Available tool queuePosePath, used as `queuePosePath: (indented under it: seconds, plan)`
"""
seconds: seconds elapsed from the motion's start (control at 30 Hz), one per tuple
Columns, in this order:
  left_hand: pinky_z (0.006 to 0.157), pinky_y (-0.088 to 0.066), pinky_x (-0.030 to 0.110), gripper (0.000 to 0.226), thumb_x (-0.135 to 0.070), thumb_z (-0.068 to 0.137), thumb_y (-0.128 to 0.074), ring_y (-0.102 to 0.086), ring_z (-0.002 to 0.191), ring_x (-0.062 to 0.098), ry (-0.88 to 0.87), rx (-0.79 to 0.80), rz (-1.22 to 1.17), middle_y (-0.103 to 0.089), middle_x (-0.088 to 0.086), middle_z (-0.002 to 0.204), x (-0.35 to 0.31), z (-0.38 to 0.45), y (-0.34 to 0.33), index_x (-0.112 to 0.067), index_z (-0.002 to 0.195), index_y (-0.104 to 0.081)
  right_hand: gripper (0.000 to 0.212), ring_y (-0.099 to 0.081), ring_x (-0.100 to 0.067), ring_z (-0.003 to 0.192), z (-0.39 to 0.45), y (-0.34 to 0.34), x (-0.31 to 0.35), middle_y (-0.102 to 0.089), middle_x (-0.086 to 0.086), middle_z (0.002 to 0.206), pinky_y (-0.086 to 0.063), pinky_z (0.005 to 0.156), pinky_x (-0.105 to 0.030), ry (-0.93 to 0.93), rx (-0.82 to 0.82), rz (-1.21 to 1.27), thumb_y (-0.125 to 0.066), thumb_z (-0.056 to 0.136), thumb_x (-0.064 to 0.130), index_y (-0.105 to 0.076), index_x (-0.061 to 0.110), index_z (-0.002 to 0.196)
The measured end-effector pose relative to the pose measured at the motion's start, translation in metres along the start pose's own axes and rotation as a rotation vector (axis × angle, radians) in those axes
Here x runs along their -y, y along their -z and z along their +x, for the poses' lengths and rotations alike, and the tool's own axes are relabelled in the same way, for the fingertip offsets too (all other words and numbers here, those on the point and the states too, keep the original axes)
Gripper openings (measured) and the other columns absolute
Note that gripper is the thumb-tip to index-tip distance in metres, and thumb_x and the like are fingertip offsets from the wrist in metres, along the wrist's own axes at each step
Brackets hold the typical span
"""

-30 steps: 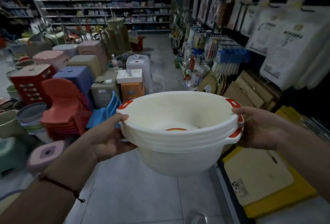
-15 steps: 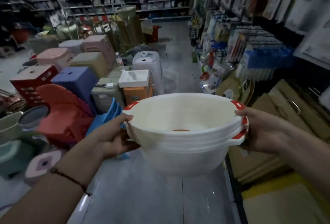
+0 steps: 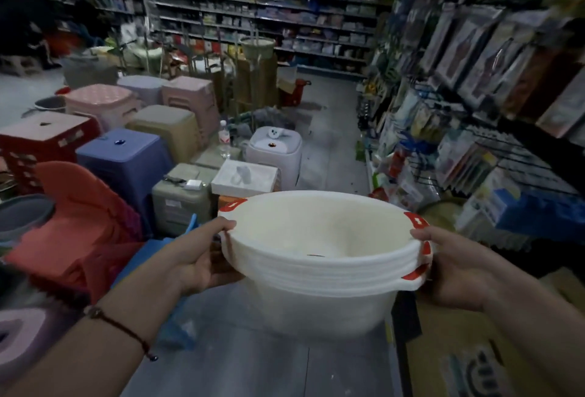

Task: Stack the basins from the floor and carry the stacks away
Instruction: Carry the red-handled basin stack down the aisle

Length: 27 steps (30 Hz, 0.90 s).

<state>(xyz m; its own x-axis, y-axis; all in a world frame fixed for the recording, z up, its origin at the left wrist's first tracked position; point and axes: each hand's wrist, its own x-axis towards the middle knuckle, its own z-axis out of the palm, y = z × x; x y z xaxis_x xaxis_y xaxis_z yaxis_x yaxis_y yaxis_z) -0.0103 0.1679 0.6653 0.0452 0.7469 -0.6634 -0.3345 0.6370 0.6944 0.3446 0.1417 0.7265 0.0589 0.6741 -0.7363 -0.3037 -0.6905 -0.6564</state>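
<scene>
Aloft, white basin stack, left hand, right hand gripping rims.

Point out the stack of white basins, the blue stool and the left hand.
stack of white basins (image 3: 316,305), head view, outer wall.
blue stool (image 3: 122,151), head view, seat top.
left hand (image 3: 196,259), head view, back of hand.

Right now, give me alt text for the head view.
Two hands, left and right, hold a stack of white basins by its rims above a shop aisle floor. Plastic stools crowd the left; packaged goods hang on the right.
</scene>
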Motion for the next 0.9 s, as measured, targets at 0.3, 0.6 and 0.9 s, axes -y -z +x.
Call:
queuePosePath:
  seconds: [0.3, 0.6, 0.9]
  plan:
    - [0.061, -0.061, 0.043, 0.041, -0.032, 0.088, -0.063, -0.063, 0.087, 0.034, 0.015, 0.126, 0.169, -0.061, 0.02, 0.094, -0.132, 0.123, -0.064, -0.001, 0.114, -0.059, 0.055, -0.058, -0.038, 0.116, 0.069, -0.029, 0.1, -0.059, -0.021, 0.129, -0.051, 0.091, -0.05, 0.02, -0.071, 0.167, -0.069, 0.078, 0.02, -0.054, -0.001, 0.127]
    - [0.058, -0.059, 0.041, 0.055, -0.029, 0.086, -0.064, -0.062, 0.091, 0.036, 0.038, 0.199, 0.223, -0.06, 0.02, 0.102, -0.195, 0.223, -0.146, 0.0, 0.132, -0.053, 0.054, -0.053, -0.028, 0.124, 0.141, -0.001, 0.183, -0.056, -0.016, 0.132, -0.044, 0.105, -0.041, 0.116, -0.124, 0.29, -0.069, 0.075, 0.022, -0.054, 0.003, 0.122]
    - [0.07, -0.059, 0.047, 0.054, -0.024, 0.086, -0.065, -0.065, 0.1, 0.036, 0.063, 0.046, 0.143, -0.066, 0.02, 0.118, -0.246, 0.329, -0.241, 0.002, 0.13, -0.05, 0.05, -0.061, -0.034, 0.112, 0.294, 0.042, 0.312, -0.065, -0.018, 0.123, -0.049, 0.097, -0.048, 0.013, -0.009, 0.25, -0.066, 0.081, 0.018, -0.058, 0.001, 0.127]
